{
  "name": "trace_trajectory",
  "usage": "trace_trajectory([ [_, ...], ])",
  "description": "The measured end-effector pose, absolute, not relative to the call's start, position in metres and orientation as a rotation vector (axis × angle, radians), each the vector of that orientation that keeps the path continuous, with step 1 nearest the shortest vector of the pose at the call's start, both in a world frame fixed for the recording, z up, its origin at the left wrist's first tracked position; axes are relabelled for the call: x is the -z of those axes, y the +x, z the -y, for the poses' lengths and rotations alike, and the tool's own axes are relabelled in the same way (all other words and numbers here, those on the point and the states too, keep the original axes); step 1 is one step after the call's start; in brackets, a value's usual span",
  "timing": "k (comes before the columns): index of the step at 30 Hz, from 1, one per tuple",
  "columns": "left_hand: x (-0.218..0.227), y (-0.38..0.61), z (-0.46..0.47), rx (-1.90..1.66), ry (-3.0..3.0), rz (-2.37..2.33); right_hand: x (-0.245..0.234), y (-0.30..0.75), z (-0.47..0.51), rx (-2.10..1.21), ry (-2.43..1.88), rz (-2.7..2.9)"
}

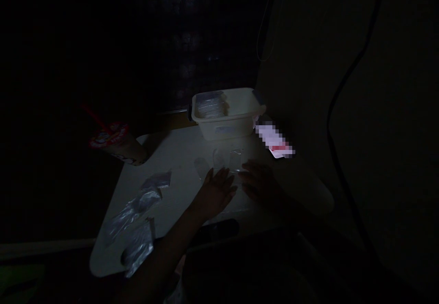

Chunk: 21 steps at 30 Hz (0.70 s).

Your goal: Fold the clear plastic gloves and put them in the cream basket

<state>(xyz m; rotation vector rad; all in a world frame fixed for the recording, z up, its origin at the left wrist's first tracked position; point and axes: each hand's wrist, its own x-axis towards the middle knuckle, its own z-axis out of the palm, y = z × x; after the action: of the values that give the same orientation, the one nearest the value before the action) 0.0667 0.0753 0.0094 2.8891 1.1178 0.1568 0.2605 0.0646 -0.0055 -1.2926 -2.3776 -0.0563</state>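
Observation:
My left hand (216,190) is over the white table, palm down, its fingers stretched out and apart. Just beyond its fingertips lie clear thin pieces, among them a squarish clear plastic piece (235,160) and a rounder clear piece (218,158); the dark hides what they are exactly. Close to the squarish one, on its right, my right hand (259,180) has its fingers extended and spread. Nothing shows in either hand. Whether the fingertips touch the pieces, I cannot tell.
A pale plastic tub (226,130) with clear plastic packets inside stands at the table's far side. Right of it is a lit, blurred-out phone-like object (274,139). A lidded cup (123,146) with a red straw stands left. Crumpled clear plastic bags (140,203) lie on the white table (181,157).

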Motion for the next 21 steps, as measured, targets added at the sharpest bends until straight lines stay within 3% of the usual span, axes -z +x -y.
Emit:
trace_trajectory([
  [21, -0.015, 0.078, -0.077, -0.250, 2.989, -1.211, 0.002, 0.265, -0.060, 0.064, -1.250, 2.364],
])
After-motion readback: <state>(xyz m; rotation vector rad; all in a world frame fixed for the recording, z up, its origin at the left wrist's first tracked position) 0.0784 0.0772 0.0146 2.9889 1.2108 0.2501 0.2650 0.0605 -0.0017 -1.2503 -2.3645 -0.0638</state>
